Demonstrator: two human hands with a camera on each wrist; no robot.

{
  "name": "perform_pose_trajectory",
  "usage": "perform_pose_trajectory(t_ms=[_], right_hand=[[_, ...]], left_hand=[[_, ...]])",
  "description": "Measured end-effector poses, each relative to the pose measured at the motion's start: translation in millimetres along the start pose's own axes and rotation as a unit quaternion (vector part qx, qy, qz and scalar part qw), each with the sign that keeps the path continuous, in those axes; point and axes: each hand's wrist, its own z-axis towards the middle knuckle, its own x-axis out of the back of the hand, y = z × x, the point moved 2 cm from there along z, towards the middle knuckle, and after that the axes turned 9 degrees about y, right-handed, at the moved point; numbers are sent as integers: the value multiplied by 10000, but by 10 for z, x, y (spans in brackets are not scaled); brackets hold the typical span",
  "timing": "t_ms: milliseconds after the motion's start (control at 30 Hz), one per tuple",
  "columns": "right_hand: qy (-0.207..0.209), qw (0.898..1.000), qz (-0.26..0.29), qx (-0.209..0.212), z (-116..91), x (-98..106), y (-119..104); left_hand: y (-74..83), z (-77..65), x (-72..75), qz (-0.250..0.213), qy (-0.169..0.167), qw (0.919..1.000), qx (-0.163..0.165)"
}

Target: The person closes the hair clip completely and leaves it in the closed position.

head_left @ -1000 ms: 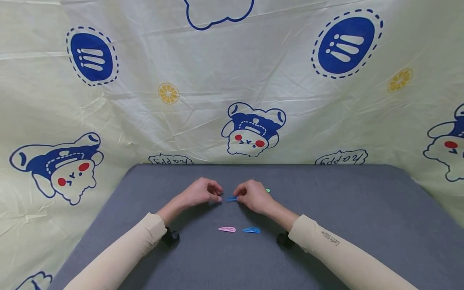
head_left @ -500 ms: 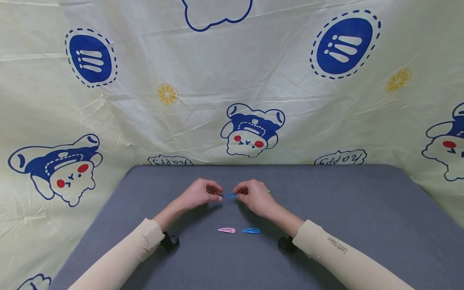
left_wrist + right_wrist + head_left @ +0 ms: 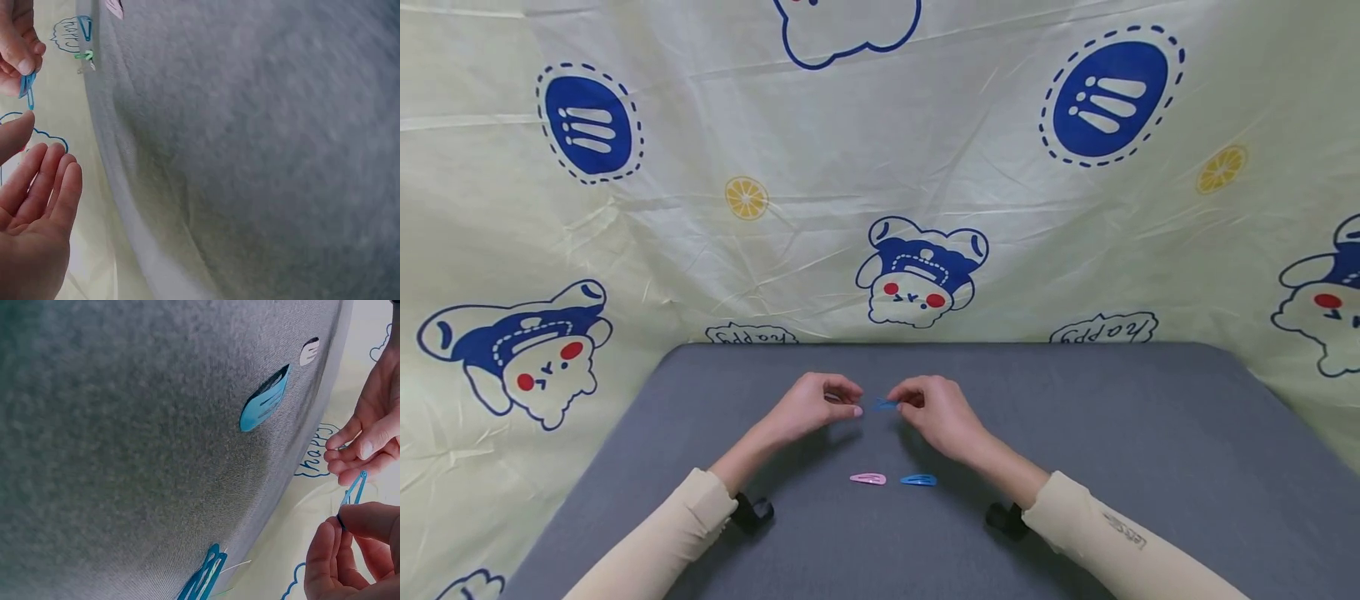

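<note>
My right hand (image 3: 938, 410) pinches a blue snap hair clip (image 3: 886, 404) between thumb and fingertips, above the table. The clip's two narrow legs stand apart in the right wrist view. Facing it is my left hand (image 3: 40, 194), whose fingers are extended with the thumb held apart; I see nothing in it. A small gap separates its fingertips from the clip. Nearer to me on the table lie a pink hair clip (image 3: 868, 479) and a second blue hair clip (image 3: 918, 480), side by side.
More blue clip shapes (image 3: 203, 575) appear at the bottom of the right wrist view. A small green piece (image 3: 84, 55) shows near the table's edge in the left wrist view. Behind the grey table (image 3: 1075, 433) hangs a printed cloth (image 3: 820, 133).
My right hand has shifted slightly right, still pinching the blue hair clip. The green piece beside it is now hidden in the head view. My left hand stays nearly in place.
</note>
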Motion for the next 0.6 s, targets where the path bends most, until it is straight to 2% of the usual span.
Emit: perform_pose_trajectory(t_ms=[300, 333, 500, 600], right_hand=[[297, 9994, 121, 99, -116, 83, -24], [330, 9993, 145, 97, -128, 97, -32], [446, 9986, 245, 107, -190, 159, -59], [508, 9983, 246, 118, -233, 191, -84]], left_hand=[[103, -121, -17, -199, 141, 9996, -146], [176, -151, -4, -209, 147, 9995, -180], [256, -198, -12, -213, 188, 9995, -131], [233, -203, -26, -232, 236, 9994, -129]])
